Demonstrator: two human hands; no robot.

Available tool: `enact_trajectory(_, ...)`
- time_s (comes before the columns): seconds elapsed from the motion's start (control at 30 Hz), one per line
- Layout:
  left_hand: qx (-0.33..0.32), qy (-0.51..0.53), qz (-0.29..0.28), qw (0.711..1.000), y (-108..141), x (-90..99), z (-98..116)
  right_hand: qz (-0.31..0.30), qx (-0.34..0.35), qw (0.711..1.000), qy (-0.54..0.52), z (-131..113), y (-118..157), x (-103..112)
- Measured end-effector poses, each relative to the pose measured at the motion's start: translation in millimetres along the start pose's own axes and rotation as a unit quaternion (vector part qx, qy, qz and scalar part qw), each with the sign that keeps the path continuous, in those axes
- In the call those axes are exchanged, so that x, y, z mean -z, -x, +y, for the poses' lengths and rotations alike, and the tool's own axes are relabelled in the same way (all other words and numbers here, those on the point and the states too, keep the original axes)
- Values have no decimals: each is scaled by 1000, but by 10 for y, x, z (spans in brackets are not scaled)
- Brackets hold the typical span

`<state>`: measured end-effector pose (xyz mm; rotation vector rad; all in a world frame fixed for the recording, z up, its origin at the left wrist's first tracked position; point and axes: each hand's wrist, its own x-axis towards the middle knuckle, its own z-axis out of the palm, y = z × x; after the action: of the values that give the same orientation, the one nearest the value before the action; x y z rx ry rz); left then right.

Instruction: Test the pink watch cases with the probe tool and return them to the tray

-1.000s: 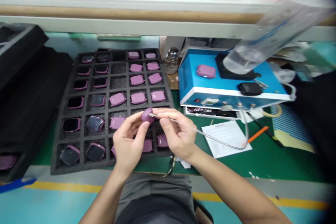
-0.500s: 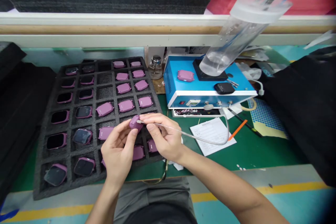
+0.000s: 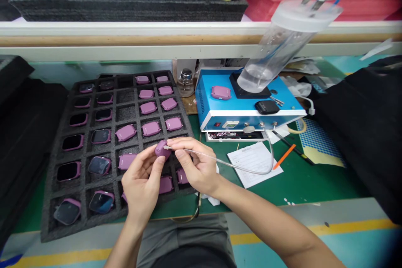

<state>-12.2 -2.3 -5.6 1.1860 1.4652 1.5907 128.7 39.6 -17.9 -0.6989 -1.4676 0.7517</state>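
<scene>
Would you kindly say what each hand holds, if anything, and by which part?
The left hand holds a purple watch by its edge; the right hand holds the clear tube near its tip.

In-hand watch (image 3: 161, 149) partly behind fingers (image 3: 179, 143)

A green worktop (image 3: 314, 184) runs across the view, and below its front edge the turquoise floor (image 3: 354, 249) carries a yellow stripe (image 3: 361, 225). Behind, a white shelf (image 3: 94, 29) spans the whole width (a wood-coloured strip (image 3: 125, 41) runs along its front), with a pale bluish panel (image 3: 53, 70) below. Bright, fairly even light fills the room.
</scene>
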Motion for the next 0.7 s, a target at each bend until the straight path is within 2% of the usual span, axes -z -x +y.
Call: enact_trajectory(0.7,-18,4,-1,1000,-12,-15,-4,-5,-5,1000,-14,2,13,0)
